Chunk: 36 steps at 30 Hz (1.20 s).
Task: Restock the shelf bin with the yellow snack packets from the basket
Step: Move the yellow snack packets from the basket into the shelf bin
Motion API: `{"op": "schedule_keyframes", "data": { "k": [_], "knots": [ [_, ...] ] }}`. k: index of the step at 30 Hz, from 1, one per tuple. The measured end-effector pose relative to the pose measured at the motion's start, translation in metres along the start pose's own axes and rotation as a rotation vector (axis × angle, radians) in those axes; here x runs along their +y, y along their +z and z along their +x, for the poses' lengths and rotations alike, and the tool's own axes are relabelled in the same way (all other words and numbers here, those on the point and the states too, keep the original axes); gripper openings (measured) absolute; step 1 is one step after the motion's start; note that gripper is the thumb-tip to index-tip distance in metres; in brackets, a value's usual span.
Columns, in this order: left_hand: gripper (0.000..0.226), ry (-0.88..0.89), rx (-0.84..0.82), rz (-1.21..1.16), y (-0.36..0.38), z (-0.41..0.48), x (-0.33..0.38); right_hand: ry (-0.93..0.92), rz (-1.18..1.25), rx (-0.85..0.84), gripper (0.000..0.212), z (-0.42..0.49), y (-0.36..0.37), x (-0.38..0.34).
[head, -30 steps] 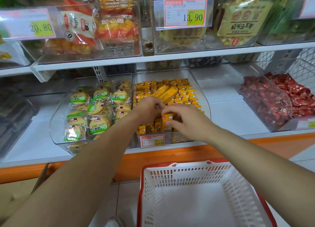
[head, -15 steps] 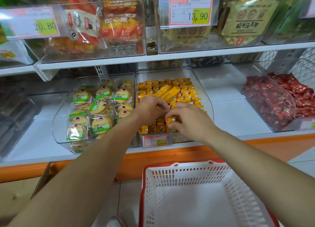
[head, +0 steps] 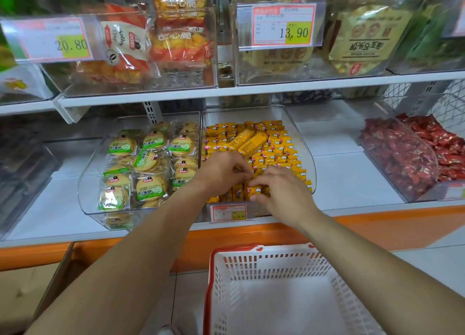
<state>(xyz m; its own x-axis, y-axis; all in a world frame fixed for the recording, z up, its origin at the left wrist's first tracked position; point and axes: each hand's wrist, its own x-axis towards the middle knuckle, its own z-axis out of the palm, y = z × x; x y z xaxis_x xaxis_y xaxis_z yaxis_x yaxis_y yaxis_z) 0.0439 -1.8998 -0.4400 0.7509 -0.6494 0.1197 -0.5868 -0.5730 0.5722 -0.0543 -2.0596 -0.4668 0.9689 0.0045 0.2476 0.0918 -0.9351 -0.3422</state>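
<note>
White shelf (head: pixel 339 183) bears clear bin (head: pixel 305 143); right fingers (head: pixel 264 178) pinch yellow packet (head: pixel 256 190), left fingers (head: pixel 239 170) curl, hold unclear.

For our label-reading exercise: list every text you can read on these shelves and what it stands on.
"20.80": left price tag.
"13.90": right price tag.
"空心脆": orange snack bags.
"煎薄脆": green-labelled biscuit packs.
Small print on both tags, and the low tag on the bin of yellow packets: too blurred.
</note>
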Motion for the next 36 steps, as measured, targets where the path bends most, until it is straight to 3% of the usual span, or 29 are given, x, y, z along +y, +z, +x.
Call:
{"op": "schedule_keyframes", "data": {
  "k": [5,9,14,20,22,24,25,27,29,34,36],
  "knots": [
    [0.006,-0.006,-0.007,0.016,-0.001,-0.001,0.0,-0.006,-0.013,0.051,0.032,-0.013,0.004,-0.003],
    [0.006,0.006,0.018,0.044,0.001,-0.002,-0.001,0.04,0.075,0.141,0.017,-0.017,0.001,-0.005],
    [0.012,0.009,-0.046,0.212,0.01,-0.002,0.001,0.076,-0.103,-0.006,0.01,0.003,-0.001,-0.009],
    [0.017,-0.086,-0.192,0.293,-0.001,0.011,0.011,0.005,-0.041,-0.125,0.017,0.004,-0.007,0.0],
    [0.017,-0.093,-0.055,0.212,-0.005,0.017,0.015,0.028,0.062,-0.097,0.015,0.005,-0.011,0.006],
    [0.012,-0.129,0.198,0.135,-0.005,0.026,0.015,0.085,0.178,-0.015,0.011,0.008,-0.013,0.013],
    [0.02,-0.158,0.265,0.152,-0.004,0.032,0.014,0.11,0.224,0.015,0.009,0.01,-0.013,0.016],
    [0.046,-0.231,0.22,0.256,0.003,0.043,0.01,0.149,0.315,0.042,0.008,0.016,-0.014,0.019],
    [0.057,-0.261,0.193,0.367,0.011,0.048,0.006,0.181,0.362,0.058,0.008,0.02,-0.015,0.021],
    [0.039,-0.192,0.354,0.316,0.019,0.045,0.007,0.29,0.489,0.132,0.01,0.029,-0.019,0.029],
    [0.034,-0.143,0.43,0.198,0.016,0.034,0.01,0.356,0.546,0.202,0.024,0.031,-0.023,0.026]
  ]
}}
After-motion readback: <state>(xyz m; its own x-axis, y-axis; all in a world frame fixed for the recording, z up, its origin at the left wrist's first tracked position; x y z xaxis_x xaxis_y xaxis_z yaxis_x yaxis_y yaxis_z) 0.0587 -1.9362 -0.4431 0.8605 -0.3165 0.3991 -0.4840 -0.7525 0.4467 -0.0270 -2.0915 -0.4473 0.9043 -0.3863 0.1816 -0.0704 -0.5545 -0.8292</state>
